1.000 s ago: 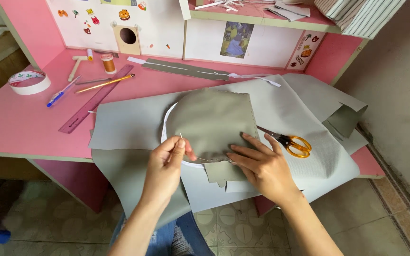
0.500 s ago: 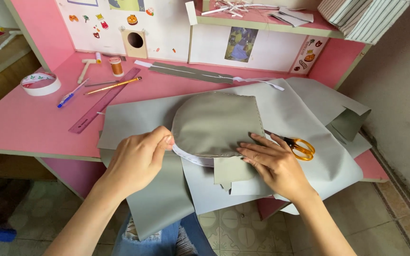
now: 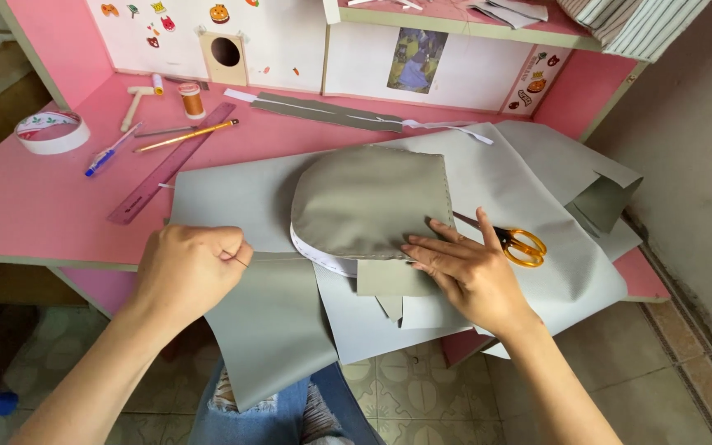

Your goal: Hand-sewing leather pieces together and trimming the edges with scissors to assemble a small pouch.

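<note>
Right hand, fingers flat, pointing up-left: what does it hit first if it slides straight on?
Nothing new: the right hand already has its fingertips on the rounded grey fabric piece. Going on, it would ride further over that piece, probably toward the pink desk beyond.

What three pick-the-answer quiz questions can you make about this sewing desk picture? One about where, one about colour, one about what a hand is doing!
1. Where are the scissors?
A. On the grey sheet, beside the right hand
B. On the floor
C. By the tape roll

2. What colour is the desk?
A. Blue
B. Pink
C. Green

3. How is the left hand?
A. Flat, open
B. Closed, pinching
C. Holding a pencil

Answers: A, orange handles lie by the right hand; B, the bare top is pink; B, its fingers are curled.
</note>
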